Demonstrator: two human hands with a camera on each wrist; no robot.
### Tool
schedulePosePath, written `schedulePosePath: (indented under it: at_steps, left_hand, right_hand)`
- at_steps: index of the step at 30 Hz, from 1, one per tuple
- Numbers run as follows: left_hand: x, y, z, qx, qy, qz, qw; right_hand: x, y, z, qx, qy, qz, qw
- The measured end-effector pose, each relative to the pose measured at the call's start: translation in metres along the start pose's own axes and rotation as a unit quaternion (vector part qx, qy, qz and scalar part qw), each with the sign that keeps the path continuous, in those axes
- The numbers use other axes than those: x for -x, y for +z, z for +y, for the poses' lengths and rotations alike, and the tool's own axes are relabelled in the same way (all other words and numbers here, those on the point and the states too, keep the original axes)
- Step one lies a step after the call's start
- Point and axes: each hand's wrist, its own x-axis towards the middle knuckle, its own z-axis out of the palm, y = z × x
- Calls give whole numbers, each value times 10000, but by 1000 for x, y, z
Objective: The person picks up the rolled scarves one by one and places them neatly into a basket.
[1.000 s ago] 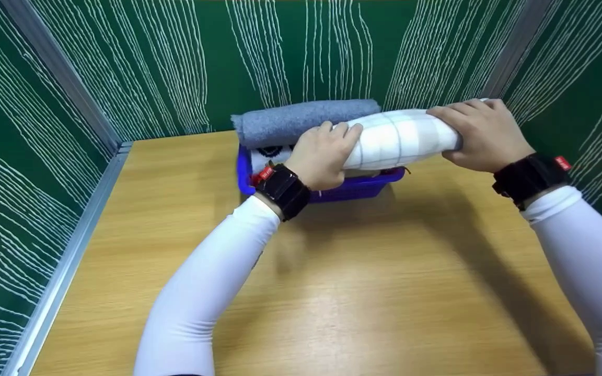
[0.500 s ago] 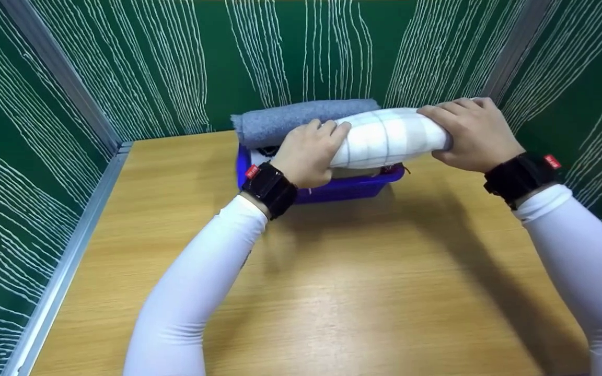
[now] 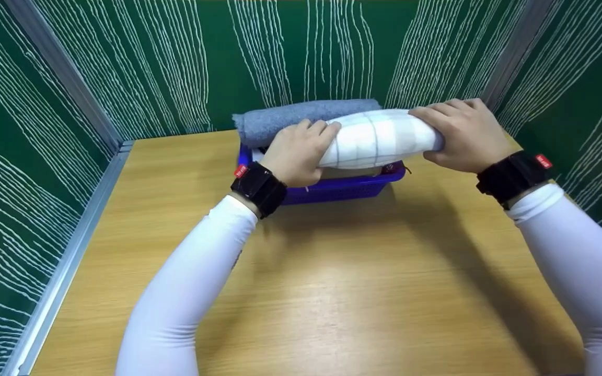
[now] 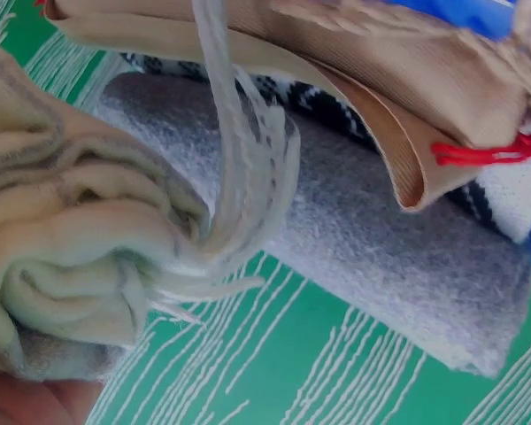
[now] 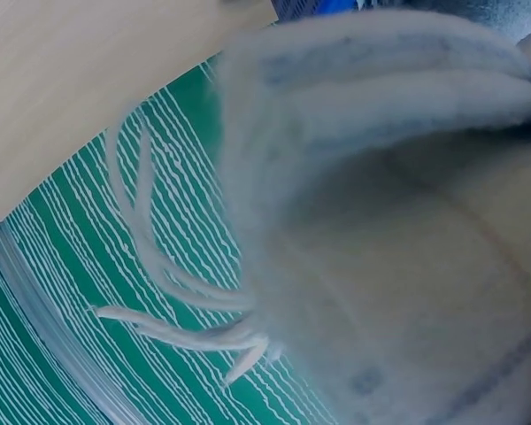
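Observation:
Both hands hold a rolled white plaid scarf (image 3: 377, 138) with fringed ends over a blue-purple plastic basket (image 3: 343, 192). My left hand (image 3: 297, 152) grips the roll near its left end, and my right hand (image 3: 465, 134) grips the right end. In the left wrist view the scarf's coiled end (image 4: 62, 257) and its loose fringe (image 4: 248, 168) show up close. A fuzzy grey-blue fabric roll (image 3: 301, 114) lies along the back of the basket. Beside it are a beige fabric piece (image 4: 407, 80) and a black-and-white patterned one (image 4: 323, 106). The right wrist view is mostly filled by blurred scarf fabric.
The basket stands on a wooden table (image 3: 322, 282) near the back wall (image 3: 217, 62), which is green with white wavy lines. Similar walls rise at left and right. A metal rail (image 3: 79, 235) runs along the table's left edge.
Both hands have shifted steadily left with the scarf, which now covers more of the basket's left part. The basket and the grey-blue roll have stayed in place.

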Motion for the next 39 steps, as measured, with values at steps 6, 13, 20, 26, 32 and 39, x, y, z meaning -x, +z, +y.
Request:
schedulePosePath:
  at_steps: [6, 13, 20, 26, 32, 39]
  left_hand:
    - [3, 0, -5, 12, 25, -24, 10000]
    - [7, -1, -11, 109, -10, -69, 9999]
    - [13, -2, -17, 119, -43, -89, 9999]
    - [16, -4, -22, 158, -46, -116, 9998]
    - [20, -5, -30, 212, -68, -160, 9996]
    - [25, -6, -36, 289, -131, -234, 9992]
  right_hand:
    - [-1, 2, -4, -29, -36, 81, 10000]
    - [-6, 4, -11, 8, 27, 97, 9999]
    - [-10, 8, -16, -12, -38, 131, 9999]
    - [-13, 10, -20, -27, -72, 141, 9999]
    - [-18, 12, -24, -21, -89, 115, 9999]
    - [-24, 14, -30, -83, -100, 49, 9999]
